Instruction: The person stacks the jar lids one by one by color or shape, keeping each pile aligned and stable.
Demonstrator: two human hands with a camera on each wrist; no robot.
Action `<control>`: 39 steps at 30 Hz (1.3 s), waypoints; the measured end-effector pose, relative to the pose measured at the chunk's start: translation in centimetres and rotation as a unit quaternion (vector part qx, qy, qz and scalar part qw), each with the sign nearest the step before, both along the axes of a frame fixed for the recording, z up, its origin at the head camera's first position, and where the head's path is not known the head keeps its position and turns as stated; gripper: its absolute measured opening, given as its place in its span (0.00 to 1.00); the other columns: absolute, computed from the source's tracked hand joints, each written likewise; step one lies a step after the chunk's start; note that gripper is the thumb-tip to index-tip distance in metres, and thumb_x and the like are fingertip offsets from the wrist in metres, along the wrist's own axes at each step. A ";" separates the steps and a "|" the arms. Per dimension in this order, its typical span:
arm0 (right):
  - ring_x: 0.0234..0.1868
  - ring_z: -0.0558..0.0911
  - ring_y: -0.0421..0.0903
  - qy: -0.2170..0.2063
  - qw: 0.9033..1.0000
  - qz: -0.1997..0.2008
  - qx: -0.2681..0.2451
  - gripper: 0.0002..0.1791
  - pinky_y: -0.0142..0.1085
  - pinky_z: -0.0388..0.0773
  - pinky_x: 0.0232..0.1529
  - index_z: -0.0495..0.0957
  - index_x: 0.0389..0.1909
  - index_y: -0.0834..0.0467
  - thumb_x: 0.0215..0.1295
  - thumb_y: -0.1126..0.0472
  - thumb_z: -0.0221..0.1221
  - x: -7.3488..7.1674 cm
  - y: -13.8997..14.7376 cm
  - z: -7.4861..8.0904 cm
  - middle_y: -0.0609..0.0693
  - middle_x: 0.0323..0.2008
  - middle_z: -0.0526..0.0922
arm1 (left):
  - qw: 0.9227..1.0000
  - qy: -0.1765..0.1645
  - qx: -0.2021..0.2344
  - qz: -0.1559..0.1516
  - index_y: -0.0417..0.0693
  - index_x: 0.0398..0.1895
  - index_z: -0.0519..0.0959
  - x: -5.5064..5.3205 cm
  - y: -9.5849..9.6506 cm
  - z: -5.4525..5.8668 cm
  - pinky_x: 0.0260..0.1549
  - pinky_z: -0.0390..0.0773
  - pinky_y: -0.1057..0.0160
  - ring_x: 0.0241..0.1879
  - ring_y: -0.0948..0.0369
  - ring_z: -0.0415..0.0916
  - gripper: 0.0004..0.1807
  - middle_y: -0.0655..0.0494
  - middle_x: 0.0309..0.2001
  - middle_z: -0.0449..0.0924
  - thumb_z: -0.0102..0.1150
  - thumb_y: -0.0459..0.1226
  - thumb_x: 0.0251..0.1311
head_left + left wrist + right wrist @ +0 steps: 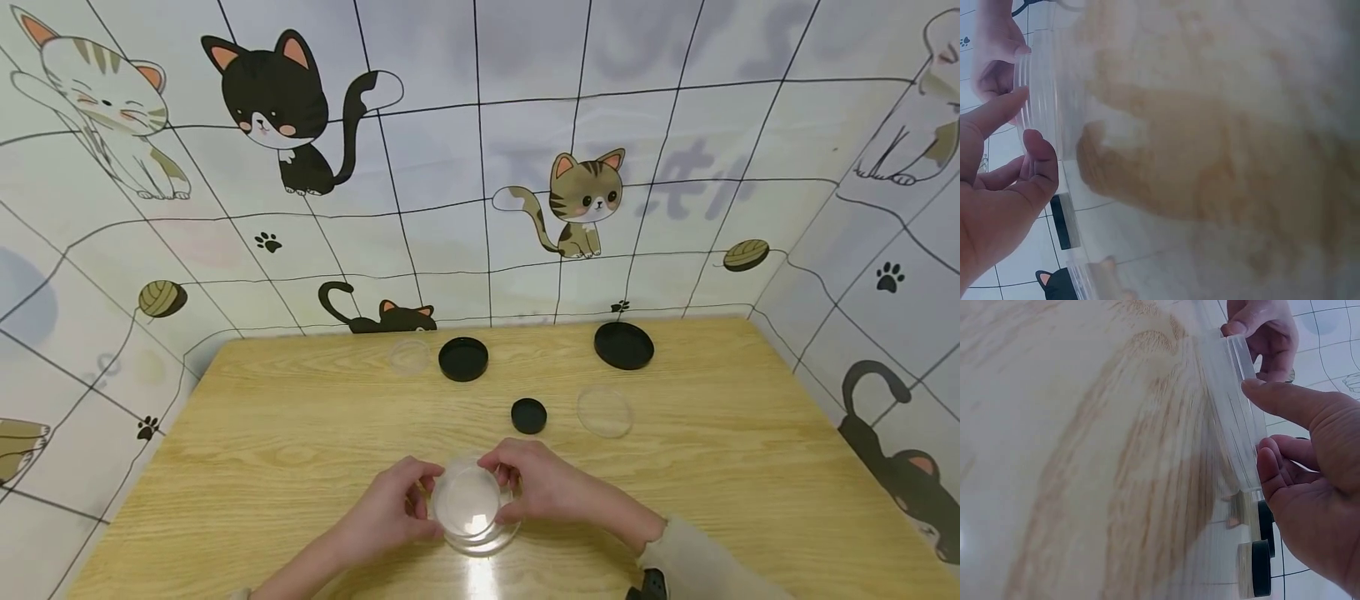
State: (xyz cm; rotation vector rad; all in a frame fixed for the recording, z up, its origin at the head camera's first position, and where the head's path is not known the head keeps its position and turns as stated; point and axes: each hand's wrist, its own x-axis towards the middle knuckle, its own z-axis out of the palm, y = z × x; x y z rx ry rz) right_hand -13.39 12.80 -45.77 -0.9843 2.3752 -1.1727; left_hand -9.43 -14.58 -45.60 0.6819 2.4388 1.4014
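Observation:
A clear round dish (467,500) sits over a wider clear round piece (491,546) near the front middle of the table. At the dish's left edge, my left hand (397,508) pinches it between thumb and fingers. My right hand (536,483) grips the opposite edge the same way. Seen side-on in the right wrist view, the clear dish (1235,406) shows several stacked rims close to the tabletop. The left wrist view also shows fingertips of both hands on the clear rims (1025,87). Whether the upper dish rests fully on the lower piece, I cannot tell.
Beyond the hands lie a small black round lid (528,416), a medium black one (463,359) and a large black one (624,346). Two clear discs, one small (410,356) and one larger (604,412), lie near them. A cat-printed cloth (442,183) stands behind the wooden table (300,417).

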 end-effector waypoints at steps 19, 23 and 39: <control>0.37 0.74 0.35 0.008 0.999 0.019 0.026 0.30 0.29 0.77 0.41 0.80 0.55 0.63 0.49 0.64 0.79 -0.2 0.1 0.4 0.40 0.36 0.74 | 1.000 -0.001 -0.022 -0.009 0.30 0.58 0.75 -0.4 0.3 -0.1 0.29 0.79 0.69 0.30 0.66 0.75 0.35 0.52 0.40 0.72 0.82 0.28 0.44; 0.37 0.74 0.35 0.000 0.999 0.026 0.033 0.32 0.30 0.77 0.41 0.79 0.56 0.63 0.50 0.63 0.79 -0.4 0.2 0.6 0.41 0.37 0.74 | 1.000 -0.008 -0.020 -0.008 0.30 0.59 0.75 -0.5 0.3 0.0 0.30 0.79 0.69 0.31 0.66 0.75 0.36 0.52 0.41 0.73 0.81 0.28 0.44; 0.37 0.74 0.35 0.012 0.999 0.040 0.023 0.33 0.30 0.78 0.41 0.79 0.58 0.63 0.51 0.63 0.80 -0.7 0.2 0.8 0.41 0.37 0.74 | 1.000 -0.022 -0.013 -0.015 0.28 0.59 0.75 -0.6 0.1 0.5 0.31 0.79 0.69 0.32 0.65 0.76 0.36 0.50 0.41 0.73 0.81 0.29 0.47</control>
